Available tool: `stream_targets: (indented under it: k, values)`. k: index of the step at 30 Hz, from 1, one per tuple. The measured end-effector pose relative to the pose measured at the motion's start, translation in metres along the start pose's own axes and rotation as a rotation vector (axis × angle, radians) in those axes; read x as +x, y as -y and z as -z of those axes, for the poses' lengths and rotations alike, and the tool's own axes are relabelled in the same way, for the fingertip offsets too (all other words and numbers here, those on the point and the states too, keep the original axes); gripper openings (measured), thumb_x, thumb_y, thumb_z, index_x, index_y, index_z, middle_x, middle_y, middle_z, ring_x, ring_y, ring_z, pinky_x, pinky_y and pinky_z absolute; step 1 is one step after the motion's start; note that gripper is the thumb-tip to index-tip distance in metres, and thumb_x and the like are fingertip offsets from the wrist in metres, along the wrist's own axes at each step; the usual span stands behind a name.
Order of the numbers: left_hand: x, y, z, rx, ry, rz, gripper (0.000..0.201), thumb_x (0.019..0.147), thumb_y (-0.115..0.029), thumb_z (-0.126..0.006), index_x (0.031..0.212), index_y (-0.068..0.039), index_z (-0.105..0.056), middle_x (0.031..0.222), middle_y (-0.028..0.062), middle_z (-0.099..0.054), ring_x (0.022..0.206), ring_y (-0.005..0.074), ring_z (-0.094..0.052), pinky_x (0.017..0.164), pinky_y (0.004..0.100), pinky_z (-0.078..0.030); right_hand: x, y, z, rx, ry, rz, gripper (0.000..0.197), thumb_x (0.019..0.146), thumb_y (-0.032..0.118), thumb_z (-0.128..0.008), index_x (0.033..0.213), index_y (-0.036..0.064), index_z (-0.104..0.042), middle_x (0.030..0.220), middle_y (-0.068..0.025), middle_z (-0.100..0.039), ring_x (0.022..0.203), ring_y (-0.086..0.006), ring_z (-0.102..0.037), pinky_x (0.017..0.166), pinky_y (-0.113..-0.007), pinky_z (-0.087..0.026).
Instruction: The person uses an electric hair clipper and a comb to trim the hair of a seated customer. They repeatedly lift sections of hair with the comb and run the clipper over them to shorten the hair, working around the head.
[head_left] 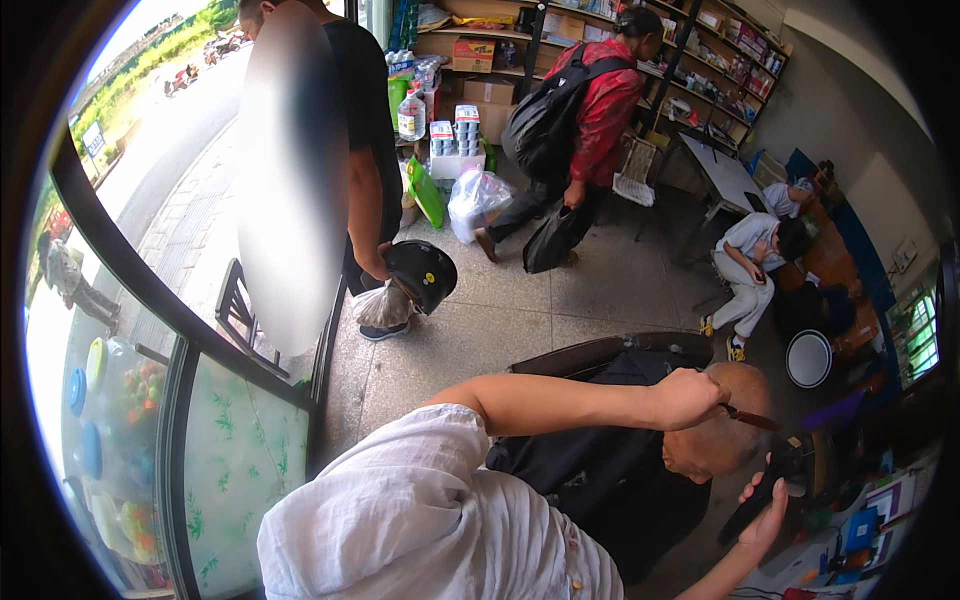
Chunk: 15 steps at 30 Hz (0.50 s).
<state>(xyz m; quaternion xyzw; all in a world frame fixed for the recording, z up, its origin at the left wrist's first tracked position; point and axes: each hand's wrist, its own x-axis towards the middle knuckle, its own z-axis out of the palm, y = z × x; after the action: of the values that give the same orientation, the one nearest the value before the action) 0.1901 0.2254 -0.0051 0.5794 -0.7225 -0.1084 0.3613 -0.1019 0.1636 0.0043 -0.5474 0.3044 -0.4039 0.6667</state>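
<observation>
At the right of centre, a seated person with a short-haired head (722, 430) is in front of me, wrapped in dark cloth (610, 470). My left hand (690, 399) comes across from the left and is closed on a thin reddish-brown comb-like tool (750, 418), which lies over the top of that head. Lower down, beside the person's face, my right hand (763, 508) is closed around a long black object (752, 503); its exact kind is unclear.
A standing person (372, 150) at the doorway holds a black helmet (424, 275). Another person in a red jacket (605, 110) walks by with a backpack. Somebody sits bent over (750, 260) on the right. A white basin (809, 359) and shelves (715, 70) stand farther back.
</observation>
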Motion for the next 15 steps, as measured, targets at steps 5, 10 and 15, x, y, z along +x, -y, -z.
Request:
stream_targets:
  k: [5, 10, 15]
  values:
    - [-0.024, 0.004, 0.002, 0.014, 0.183, -0.085, 0.018, 0.086, -0.021, -0.06, 0.096, -0.007, -0.062, 0.086, 0.0164, -0.067, 0.082, 0.0353, -0.065, 0.069, 0.0443, -0.053, -0.001, -0.001, -0.017, -0.006, 0.026, -0.019, 0.048, 0.093, 0.026, -0.053, 0.13, -0.0032, -0.047, 0.09, -0.0083, -0.056, 0.075, -0.0154, -0.055, 0.064, -0.027, -0.046]
    - [-0.01, 0.013, 0.042, -0.224, -0.082, -0.035, 0.016, 0.091, -0.016, -0.058, 0.096, -0.001, -0.063, 0.078, 0.0146, -0.067, 0.078, 0.0319, -0.067, 0.068, 0.0372, -0.052, -0.012, 0.015, -0.045, -0.001, -0.08, -0.016, 0.047, 0.093, 0.027, -0.054, 0.128, -0.0024, -0.048, 0.095, -0.011, -0.06, 0.081, -0.0184, -0.06, 0.067, -0.029, -0.049]
    - [-0.041, 0.036, 0.032, -0.333, -0.066, -0.022, 0.015, 0.092, -0.014, -0.058, 0.098, -0.001, -0.063, 0.073, 0.0116, -0.067, 0.071, 0.0262, -0.068, 0.065, 0.0348, -0.052, -0.027, 0.012, -0.08, 0.04, -0.01, -0.019, 0.048, 0.093, 0.028, -0.054, 0.128, -0.0028, -0.046, 0.1, -0.0175, -0.062, 0.078, -0.0221, -0.063, 0.063, -0.032, -0.051]
